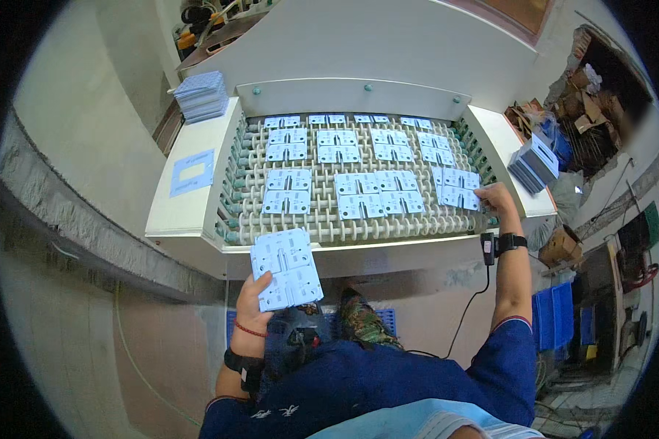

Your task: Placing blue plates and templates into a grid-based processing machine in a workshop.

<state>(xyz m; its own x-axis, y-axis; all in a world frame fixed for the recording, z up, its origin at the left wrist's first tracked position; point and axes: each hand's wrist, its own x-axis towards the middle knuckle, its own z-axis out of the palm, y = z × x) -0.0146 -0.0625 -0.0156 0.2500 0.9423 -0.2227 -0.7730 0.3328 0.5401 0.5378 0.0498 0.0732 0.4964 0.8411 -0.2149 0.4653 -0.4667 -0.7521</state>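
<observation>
Held in our left hand (252, 301): one stack of thin, pale-blue rectangular boards with dark round holes and slots (289, 267), thumb over the top face and fingers beneath, the grip closed; position, before our body, just short of the machine's front edge. Its long axis runs away from us, the far end leaning slightly left. At our right hand (495, 199): one pale-blue rectangular board at the front right (458, 189), lying flat on the conveyor of white plastic wheels (326, 231), fingertips at its right edge — whether they pinch it or only touch, we cannot tell. Its side edges point away from us, the near end swung slightly right; its central dark slots follow the same line. Also on the wheels: similar pale-blue boards in rows, the middle front pair (379, 194) set side by side, slots likewise running front to back. On the white left ledge (179, 214): one pale-blue sheet with a pale rectangular centre (192, 173) and, farther back, one tall pale-blue stack (201, 99). On the white right ledge (493, 135): one tilted stack of blue-grey boards (533, 164).
</observation>
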